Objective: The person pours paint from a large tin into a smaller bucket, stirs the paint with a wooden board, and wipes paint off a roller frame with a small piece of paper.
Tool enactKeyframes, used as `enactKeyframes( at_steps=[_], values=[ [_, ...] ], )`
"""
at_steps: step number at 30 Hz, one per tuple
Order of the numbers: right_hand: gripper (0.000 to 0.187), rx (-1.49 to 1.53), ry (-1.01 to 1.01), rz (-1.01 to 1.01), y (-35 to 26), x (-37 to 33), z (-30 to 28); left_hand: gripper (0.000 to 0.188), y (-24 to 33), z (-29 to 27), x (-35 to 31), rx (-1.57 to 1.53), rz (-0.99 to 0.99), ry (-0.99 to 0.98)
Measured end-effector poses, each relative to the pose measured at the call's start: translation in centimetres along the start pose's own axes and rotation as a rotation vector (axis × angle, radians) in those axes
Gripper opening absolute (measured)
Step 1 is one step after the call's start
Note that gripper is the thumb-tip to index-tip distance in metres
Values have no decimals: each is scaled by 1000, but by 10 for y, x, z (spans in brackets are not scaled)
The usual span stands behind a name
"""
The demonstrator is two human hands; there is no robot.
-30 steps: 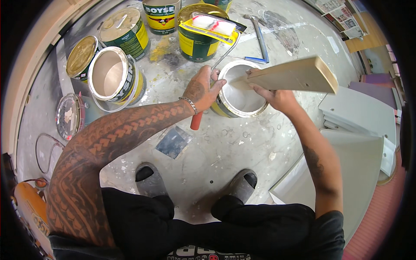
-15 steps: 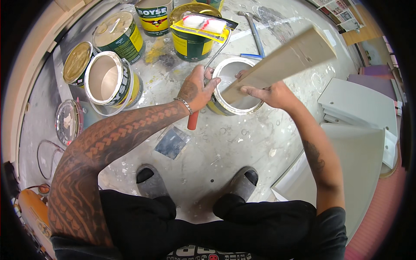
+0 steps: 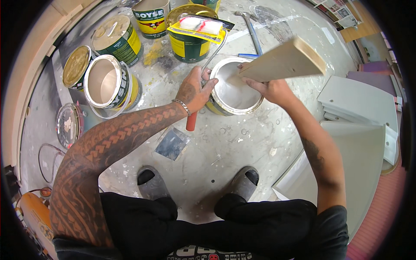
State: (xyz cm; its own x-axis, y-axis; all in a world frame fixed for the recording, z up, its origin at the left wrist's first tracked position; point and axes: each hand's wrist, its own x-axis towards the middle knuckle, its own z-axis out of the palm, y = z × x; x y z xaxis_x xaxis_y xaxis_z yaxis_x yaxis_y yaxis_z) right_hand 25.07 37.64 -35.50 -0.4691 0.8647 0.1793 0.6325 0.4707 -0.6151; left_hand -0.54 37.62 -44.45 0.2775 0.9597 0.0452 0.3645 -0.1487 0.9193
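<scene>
An open, pale-lined pail (image 3: 236,111) stands on the floor (image 3: 242,143) between the two hands. The right hand (image 3: 275,92) is clamped around a wooden board (image 3: 284,60) slanting up from the pail's mouth; its depth inside cannot be told. The left hand (image 3: 195,90) grips a red-handled roller (image 3: 190,121), thumb by the rim. This looks like stirring, calling next for a firm hold on the board. Beyond lies a hammer (image 3: 253,34).

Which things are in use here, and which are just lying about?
In use, by the look of it:
- bucket
- board, in the right hand
- roller, in the left hand

Seemingly lying about:
- hammer
- dark sheet
- orange tank
</scene>
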Motion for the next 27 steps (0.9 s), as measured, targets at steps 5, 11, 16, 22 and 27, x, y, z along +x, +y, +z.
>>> enactKeyframes(
  at_steps=[5,11,16,22,27],
  values=[
    [31,57,-60,11,-17,4,3,30,-3,-4,-2,-13,7,10],
    [31,-15,62,-53,-8,2,8,31,-1,-1,-1,-17,-18,-6],
    [33,122,-116,30,-14,10,1,31,-3,-3,-1,-18,-13,-7],
    [32,-7,70,13,-10,0,14,34,10,-2,-4,-91,-92,-13],
    [31,48,-162,66,-1,6,-10,30,-3,0,-1,-15,51,8]
  ],
)
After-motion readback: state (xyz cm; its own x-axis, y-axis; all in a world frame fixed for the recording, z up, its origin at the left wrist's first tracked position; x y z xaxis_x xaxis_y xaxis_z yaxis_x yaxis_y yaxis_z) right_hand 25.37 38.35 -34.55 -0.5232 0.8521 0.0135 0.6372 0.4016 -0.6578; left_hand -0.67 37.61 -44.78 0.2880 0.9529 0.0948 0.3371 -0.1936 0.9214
